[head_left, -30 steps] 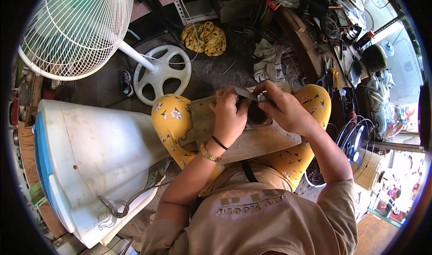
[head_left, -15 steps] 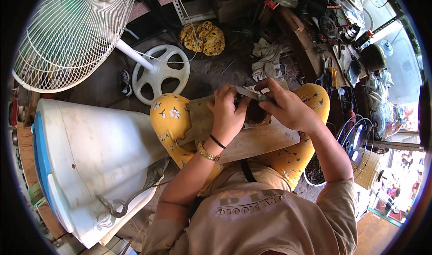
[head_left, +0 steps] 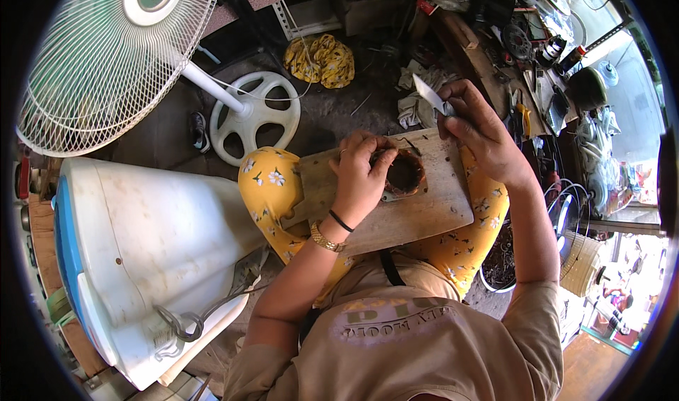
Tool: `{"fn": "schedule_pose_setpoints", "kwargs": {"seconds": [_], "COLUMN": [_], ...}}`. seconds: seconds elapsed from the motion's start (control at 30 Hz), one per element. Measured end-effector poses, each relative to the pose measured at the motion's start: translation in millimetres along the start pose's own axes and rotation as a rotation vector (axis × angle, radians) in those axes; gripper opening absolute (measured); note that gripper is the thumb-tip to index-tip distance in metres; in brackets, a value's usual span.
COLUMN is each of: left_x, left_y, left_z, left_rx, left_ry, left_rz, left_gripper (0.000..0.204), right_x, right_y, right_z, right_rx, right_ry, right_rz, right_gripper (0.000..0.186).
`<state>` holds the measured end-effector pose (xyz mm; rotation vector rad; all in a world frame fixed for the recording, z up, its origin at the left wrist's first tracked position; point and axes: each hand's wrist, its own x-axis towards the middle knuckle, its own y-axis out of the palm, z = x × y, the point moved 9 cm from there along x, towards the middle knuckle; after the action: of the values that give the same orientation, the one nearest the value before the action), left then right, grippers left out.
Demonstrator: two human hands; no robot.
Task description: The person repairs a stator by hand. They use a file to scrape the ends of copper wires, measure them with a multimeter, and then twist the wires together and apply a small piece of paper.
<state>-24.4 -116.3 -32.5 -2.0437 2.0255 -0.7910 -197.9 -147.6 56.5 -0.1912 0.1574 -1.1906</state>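
Observation:
Across my lap lies a wooden board (head_left: 424, 213) with a notch in its left side. A ring-shaped motor stator with reddish-brown windings (head_left: 419, 162) rests on it, its round opening facing up. My left hand (head_left: 361, 167) is closed on the stator's left edge, fingers bent over the rim. Up and to the right, apart from the stator, my right hand (head_left: 477, 129) grips a flat metal blade (head_left: 428, 93) between thumb and fingers. The blade points up and left; its handle end is hidden in my hand.
At far left stands a white pedestal fan (head_left: 152, 54) above its round base (head_left: 254, 118). A large white plastic container (head_left: 155, 238) lies along my left side. Yellow cloth (head_left: 318, 60) is on the floor ahead. Pliers (head_left: 523, 118) and other tools crowd the right-hand bench.
My right hand has lifted the blade off the stator, up and to the right, uncovering the ring and board. My left hand stays on the stator. The fan head has turned slightly.

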Motion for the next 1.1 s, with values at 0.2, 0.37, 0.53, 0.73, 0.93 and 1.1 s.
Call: {"fn": "schedule_pose_setpoints", "kwargs": {"seconds": [0.2, 0.37, 0.53, 0.73, 0.93, 1.1], "left_x": [3.7, 1.6, 1.9, 1.8, 0.5, 2.9], "left_y": [7.1, 4.2, 5.2, 5.9, 6.9, 3.0], "left_z": [18.3, 12.2, 15.6, 16.5, 22.1, 8.9], "left_rx": [-0.063, 0.043, 0.008, 0.059, 0.001, 0.125], "left_ry": [-0.093, -0.082, -0.117, -0.107, -0.117, -0.095], "left_rz": [0.115, 0.105, 0.109, 0.121, 0.124, 0.096], "left_gripper": [0.018, 0.021, 0.024, 0.027, 0.03, 0.027], "right_x": [9.7, 21.0, 26.5, 28.3, 29.7, 28.8], "right_y": [22.9, 46.0, 53.2, 56.7, 59.0, 58.7], "right_z": [-9.4, -19.1, -27.7, -27.3, -25.4, -22.1], "right_rx": [-0.485, -0.576, -0.629, -0.576, -0.624, -0.598], "right_ry": [-0.128, -0.082, -0.104, -0.118, -0.137, -0.152], "right_rz": [0.295, 0.516, 0.594, 0.612, 0.614, 0.621], "right_gripper": [0.037, 0.043, 0.041, 0.036, 0.037, 0.037]}}
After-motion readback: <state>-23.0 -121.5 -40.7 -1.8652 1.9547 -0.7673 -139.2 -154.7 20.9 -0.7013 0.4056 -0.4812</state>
